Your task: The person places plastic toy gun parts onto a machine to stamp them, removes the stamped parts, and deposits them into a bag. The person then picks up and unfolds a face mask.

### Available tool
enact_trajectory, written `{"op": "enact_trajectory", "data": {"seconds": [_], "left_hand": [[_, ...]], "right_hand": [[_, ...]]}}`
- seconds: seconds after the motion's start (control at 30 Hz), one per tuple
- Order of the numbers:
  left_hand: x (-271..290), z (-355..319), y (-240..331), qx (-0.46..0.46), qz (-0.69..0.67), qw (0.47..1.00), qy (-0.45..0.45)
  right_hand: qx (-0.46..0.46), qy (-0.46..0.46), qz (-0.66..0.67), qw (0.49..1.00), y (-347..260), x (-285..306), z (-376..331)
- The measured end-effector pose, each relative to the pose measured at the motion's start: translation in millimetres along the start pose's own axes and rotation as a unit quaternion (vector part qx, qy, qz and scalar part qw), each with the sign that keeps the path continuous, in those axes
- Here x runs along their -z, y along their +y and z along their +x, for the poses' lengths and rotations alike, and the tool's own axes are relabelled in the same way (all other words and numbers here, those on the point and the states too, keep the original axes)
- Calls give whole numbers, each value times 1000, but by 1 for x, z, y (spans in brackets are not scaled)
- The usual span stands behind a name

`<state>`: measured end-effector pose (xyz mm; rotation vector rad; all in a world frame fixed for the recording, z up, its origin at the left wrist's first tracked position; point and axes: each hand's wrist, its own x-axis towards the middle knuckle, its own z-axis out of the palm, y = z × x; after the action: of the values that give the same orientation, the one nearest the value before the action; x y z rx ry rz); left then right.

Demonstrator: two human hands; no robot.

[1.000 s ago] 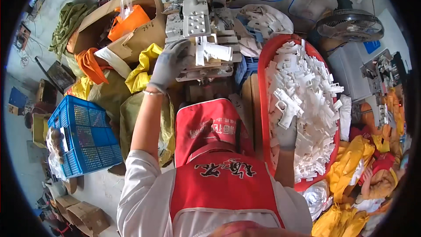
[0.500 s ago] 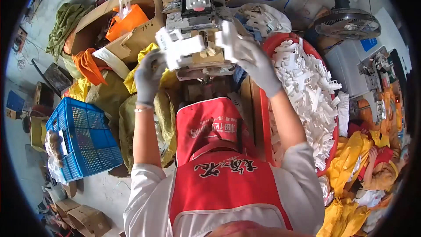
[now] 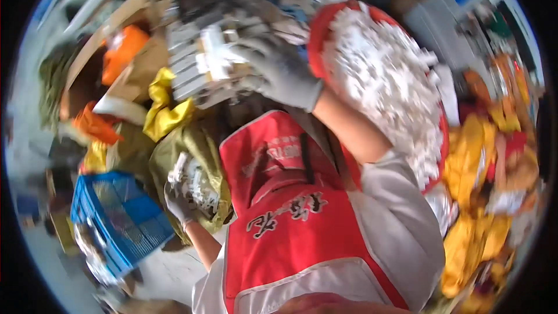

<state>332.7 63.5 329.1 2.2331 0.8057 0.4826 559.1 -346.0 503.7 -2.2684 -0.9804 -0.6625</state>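
My gloved left hand (image 3: 176, 202) is down at the olive sack (image 3: 164, 160), its fingers closed on a white plastic part (image 3: 180, 167) at the sack's mouth. More white pieces (image 3: 200, 189) lie inside that sack. My gloved right hand (image 3: 282, 72) reaches over the bench machine (image 3: 189, 75), fingertips closed at the edge of another white plastic part (image 3: 215, 55) that lies on its bed. Motion smears the fingertips and the part's outline.
To the right stands a red tub (image 3: 317, 40) heaped with white plastic parts. A blue crate (image 3: 122, 215) is at the left, with a cardboard box (image 3: 136, 70) beyond it. Yellow cloth or bags (image 3: 465, 215) lie at the right.
My left hand has dropped from the machine to the sack with a white part. My right hand stays at the machine, over its bed. The whole view has swung and blurred.
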Motion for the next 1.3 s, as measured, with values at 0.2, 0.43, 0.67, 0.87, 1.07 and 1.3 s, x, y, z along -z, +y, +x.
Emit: {"op": "enact_trajectory", "data": {"seconds": [0.2, 0.43, 0.67, 0.87, 1.07, 1.3], "left_hand": [[-3, 11, -51, 54, -61, 994, -77], [-42, 25, 8, -54, 3, 985, -161], [-70, 13, 36, -138, 19, 968, -207], [-60, 3, 33, -134, 28, 971, -197], [-61, -6, 30, -136, 13, 974, -180], [-48, -11, 24, -68, -8, 981, -180]], "right_hand": [[-167, 18, 38, 985, 11, -12, -136], [-552, -35, -270, 788, 124, 46, -310], [-483, -87, -375, 786, 212, 85, -359], [-499, -194, -320, 782, 257, 85, -317], [-596, -238, -324, 695, 271, 73, -307], [-689, -163, -225, 669, 242, 139, -297]]}}
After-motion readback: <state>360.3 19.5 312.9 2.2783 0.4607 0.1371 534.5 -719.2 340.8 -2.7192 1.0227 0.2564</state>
